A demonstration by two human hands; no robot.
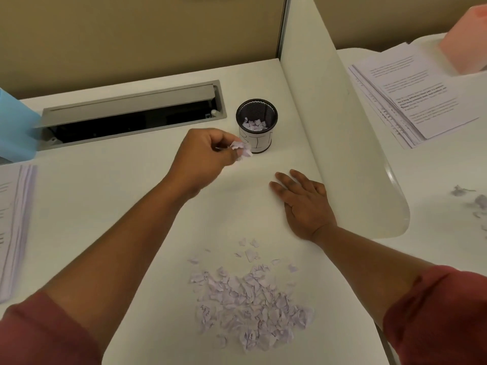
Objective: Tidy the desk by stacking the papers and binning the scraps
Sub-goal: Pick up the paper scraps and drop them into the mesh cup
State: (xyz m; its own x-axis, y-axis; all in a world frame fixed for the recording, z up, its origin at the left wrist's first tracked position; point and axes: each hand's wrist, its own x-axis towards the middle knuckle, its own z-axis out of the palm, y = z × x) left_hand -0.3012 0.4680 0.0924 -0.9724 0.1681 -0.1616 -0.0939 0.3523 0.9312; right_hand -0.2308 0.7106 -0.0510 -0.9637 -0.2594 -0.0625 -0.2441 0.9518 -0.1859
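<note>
Far left: one stack of printed papers (pixel 13 227) lies at the desk's left edge, with one blue box (pixel 15 127) behind it. One grey cable tray (pixel 131 111) with a raised lid is set into the white desk (pixel 105 193) near the back wall.

Left arm: reaches forward and to the right from a rolled red sleeve (pixel 39 330), forearm bare. The left hand (pixel 203 154) is raised above the desk, knuckles up, fingers curled and pinching a small bunch of paper scraps (pixel 241 150) at the fingertips. The bunch sits just beside the cup, to its left and below its rim.

Centre: one black mesh cup (pixel 257 126) with a white paper band stands upright on the desk; several scraps lie inside it. One loose pile of torn scraps (pixel 250 306) lies on the desk near the front edge, between the two forearms, with about ten stray pieces scattered above it.

Right arm: the right hand (pixel 303 201) rests palm down on the desk, fingers straight and slightly spread, holding nothing, just beside the white divider panel (pixel 342 140).

Right of the divider: one fanned stack of printed sheets (pixel 411 101) on the neighbouring desk, one pink box (pixel 466 43) resting on its far corner, and a few scraps (pixel 471 198) near the right edge.
</note>
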